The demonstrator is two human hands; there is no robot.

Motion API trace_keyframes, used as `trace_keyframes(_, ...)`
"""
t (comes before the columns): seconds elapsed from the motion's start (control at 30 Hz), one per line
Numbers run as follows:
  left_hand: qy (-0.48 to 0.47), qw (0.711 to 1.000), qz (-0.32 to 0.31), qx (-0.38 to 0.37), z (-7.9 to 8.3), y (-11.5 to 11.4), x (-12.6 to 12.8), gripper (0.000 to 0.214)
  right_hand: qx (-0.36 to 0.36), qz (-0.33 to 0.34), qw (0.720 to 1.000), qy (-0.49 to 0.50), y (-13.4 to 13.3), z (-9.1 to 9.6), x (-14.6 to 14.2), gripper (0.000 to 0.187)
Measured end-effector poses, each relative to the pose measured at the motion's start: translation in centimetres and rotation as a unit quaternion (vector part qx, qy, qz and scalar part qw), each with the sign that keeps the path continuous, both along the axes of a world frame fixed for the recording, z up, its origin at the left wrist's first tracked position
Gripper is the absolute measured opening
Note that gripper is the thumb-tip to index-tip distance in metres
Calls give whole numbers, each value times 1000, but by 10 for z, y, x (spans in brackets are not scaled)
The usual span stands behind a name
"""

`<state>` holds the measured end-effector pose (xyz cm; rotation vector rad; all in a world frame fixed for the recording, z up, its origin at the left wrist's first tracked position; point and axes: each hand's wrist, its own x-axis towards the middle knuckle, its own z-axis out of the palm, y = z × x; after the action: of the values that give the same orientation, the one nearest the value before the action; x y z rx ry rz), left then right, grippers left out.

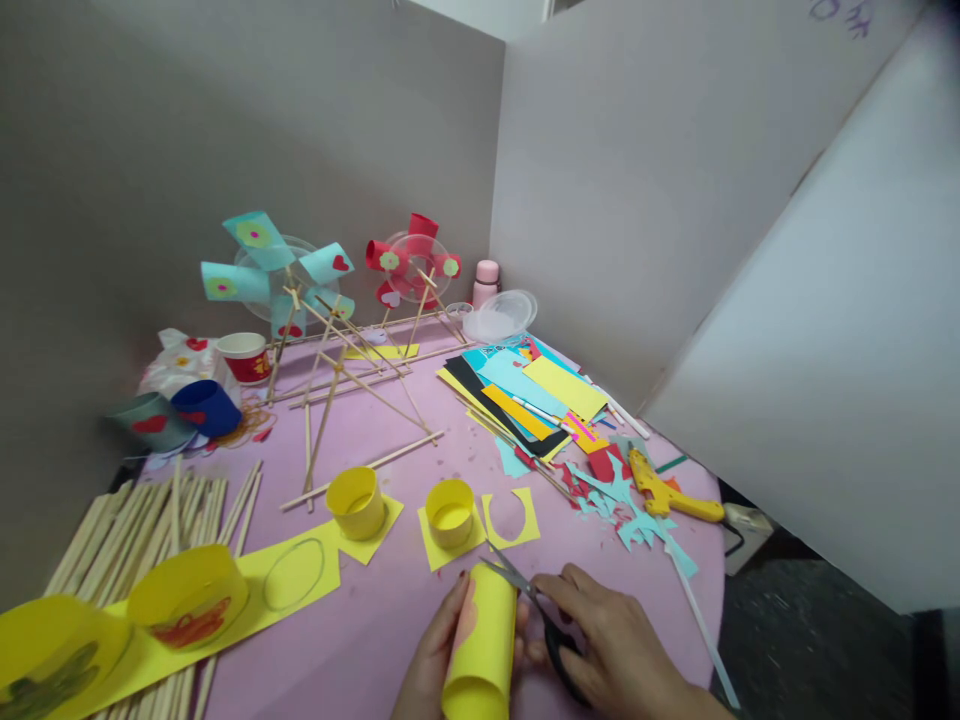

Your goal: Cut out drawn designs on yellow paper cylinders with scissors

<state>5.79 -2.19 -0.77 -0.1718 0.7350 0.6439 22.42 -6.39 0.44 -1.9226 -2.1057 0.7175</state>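
Near the front of the worktop (360,640), the left hand (433,655) grips a rolled yellow tube (484,635) while the right hand (611,640) holds scissors (550,618) at its far rim; beyond, two yellow cups (354,502) stand on untrimmed squares (437,559); farther back, two wheels (244,283) look assembled.

Grey panels (637,180), scissors (531,590), paper scraps (637,525), wooden sticks (120,525) and a glue gun (664,494) mark a craft workspace.

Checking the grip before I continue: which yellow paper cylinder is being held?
The long cylinder in the left hand, with scissors at its far rim; the other cylinders rest on yellow paper.
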Motion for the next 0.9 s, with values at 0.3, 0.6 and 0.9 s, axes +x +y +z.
trace_keyframes(0.3,-14,1000,0,-10,-6,2,-2,32,24,3,1000,8,-1,-5,4,29)
trace_keyframes(0.6,1,1000,4,19,-4,1,-2,28,4,-17,998,68,-1,-2,8,28)
trace_keyframes(0.9,9,1000,5,17,-3,0,-1,31,21,3,999,36,-3,-8,7,24)
